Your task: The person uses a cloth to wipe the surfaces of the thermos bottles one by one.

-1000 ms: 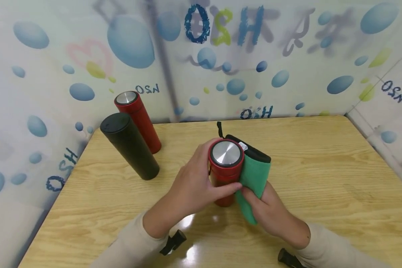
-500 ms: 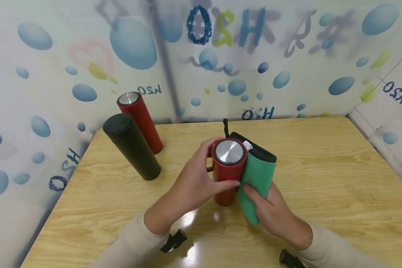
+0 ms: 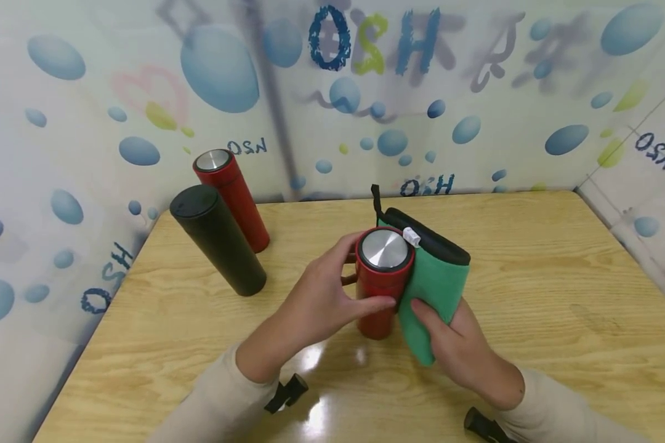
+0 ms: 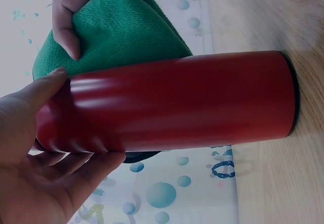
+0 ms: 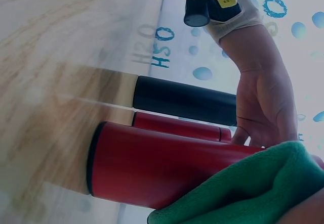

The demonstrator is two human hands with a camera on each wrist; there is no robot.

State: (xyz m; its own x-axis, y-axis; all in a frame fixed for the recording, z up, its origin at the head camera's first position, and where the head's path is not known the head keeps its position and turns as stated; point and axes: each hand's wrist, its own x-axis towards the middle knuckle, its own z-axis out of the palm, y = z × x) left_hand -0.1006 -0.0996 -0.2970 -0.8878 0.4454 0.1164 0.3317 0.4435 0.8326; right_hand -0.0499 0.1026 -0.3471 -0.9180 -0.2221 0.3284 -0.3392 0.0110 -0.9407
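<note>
A red vacuum flask (image 3: 377, 286) with a brushed silver lid top stands upright on the table. My left hand (image 3: 321, 301) grips its upper part, thumb on the near side and fingers round the far side, as the left wrist view shows on the flask body (image 4: 192, 102). My right hand (image 3: 460, 347) holds a green plush cloth piece (image 3: 439, 280) with a black band, a white tag and a black loop. This cloth lies against the flask's right side, and in the right wrist view it (image 5: 253, 188) covers part of the flask. Some fingers of the right hand are hidden behind it.
A black tumbler (image 3: 218, 243) and another red flask (image 3: 238, 197) stand at the table's back left. Behind the wooden table (image 3: 532, 295) rises a wall (image 3: 321, 141) printed with blue drops. Wrist cameras (image 3: 288, 392) sit on both forearms.
My right hand has slid the green cloth piece slightly up and to the right along the flask. The flask's top has shifted slightly right, with the left hand still round it.
</note>
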